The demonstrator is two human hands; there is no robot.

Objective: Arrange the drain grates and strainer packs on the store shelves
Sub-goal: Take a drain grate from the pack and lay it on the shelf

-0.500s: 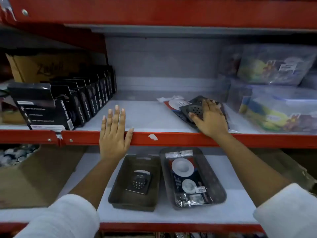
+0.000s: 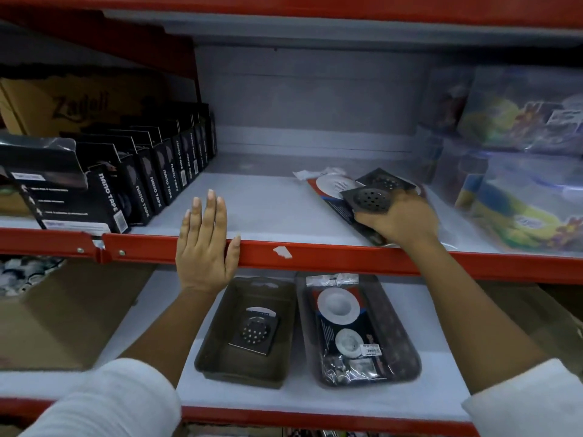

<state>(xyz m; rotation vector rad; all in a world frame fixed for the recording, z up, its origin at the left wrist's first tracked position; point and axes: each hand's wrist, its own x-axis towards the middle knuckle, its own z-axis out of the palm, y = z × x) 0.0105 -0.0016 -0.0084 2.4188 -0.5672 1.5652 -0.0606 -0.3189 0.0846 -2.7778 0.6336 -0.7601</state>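
A person faces red store shelves. The left hand [image 2: 204, 244] rests flat and released on the upper shelf's red front rail [image 2: 315, 257]. Right of it along that rail, the right hand [image 2: 399, 220] grasps a black square drain grate [image 2: 367, 199] on the upper shelf, over a strainer pack [image 2: 334, 187]. Below the rail, two brown trays hold another drain grate [image 2: 255, 331] and another strainer pack [image 2: 345, 329].

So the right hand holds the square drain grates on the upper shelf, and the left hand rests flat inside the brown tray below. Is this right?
Not quite. The left hand is not in the brown tray; it rests open on the red front edge of the upper shelf, as the head view shows. The right hand does hold the square drain grates on the upper shelf.
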